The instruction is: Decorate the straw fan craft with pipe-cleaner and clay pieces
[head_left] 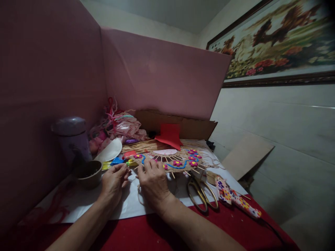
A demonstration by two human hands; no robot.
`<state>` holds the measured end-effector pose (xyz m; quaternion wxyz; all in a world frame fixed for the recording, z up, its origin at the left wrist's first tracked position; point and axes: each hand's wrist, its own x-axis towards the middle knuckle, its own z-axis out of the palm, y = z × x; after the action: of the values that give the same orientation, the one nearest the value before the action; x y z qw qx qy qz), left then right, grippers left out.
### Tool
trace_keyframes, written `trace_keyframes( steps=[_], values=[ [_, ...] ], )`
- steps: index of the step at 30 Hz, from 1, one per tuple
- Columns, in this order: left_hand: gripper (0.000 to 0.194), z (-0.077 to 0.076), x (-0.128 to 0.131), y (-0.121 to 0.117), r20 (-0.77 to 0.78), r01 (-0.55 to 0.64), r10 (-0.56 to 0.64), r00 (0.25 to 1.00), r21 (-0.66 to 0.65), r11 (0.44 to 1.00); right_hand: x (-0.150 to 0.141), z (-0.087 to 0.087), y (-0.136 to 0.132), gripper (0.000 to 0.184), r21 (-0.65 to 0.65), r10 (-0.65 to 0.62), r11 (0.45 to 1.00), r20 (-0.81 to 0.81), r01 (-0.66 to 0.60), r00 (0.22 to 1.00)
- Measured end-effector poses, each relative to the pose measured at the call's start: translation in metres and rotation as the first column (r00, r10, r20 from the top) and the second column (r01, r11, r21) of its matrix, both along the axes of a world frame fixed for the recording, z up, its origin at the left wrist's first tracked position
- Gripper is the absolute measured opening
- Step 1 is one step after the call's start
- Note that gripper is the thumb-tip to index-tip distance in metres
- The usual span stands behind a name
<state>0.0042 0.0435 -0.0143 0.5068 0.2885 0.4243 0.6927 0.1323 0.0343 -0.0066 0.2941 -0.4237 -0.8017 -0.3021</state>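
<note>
The flowery band [177, 163] lies at 2 o'clock from the nearer right hand [154, 179], long from 9 to 3 o'clock, touching its bent fingers, grip hidden, while the left hand [113, 180], near the 9 o'clock end, pinches a tiny green bit [127, 163].

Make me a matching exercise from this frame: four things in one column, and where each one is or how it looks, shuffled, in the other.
Things:
1. Scissors
2. Bowl
3. Framed picture
4. Decorated piece

Places and looks:
A. On the wall, at the upper right
B. Bears pink flowers and a wavy blue line, at the fingers of the right hand
C. Gold-coloured handles, lying to the right of the right hand
D. Between the lidded tumbler and the left hand

Right pairs: 1-C, 2-D, 3-A, 4-B
</note>
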Motion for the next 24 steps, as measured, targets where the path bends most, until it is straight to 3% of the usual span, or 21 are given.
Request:
trace_keyframes(
  steps=[14, 24],
  values=[
    [0.022, -0.0009, -0.0010, -0.0013, 0.000, -0.035, 0.035, 0.999, 0.037, 0.999, 0.0000, -0.0005, -0.0011, 0.020, 0.008, -0.006, 1.000, -0.001, 0.006, 1.000],
    [0.023, 0.0026, -0.0039, -0.0028, -0.042, -0.216, 0.216, 0.976, 0.001, 0.976, 0.0020, 0.0014, -0.0047, 0.027, 0.127, 0.031, 0.992, -0.022, -0.028, 0.999]
  ],
)
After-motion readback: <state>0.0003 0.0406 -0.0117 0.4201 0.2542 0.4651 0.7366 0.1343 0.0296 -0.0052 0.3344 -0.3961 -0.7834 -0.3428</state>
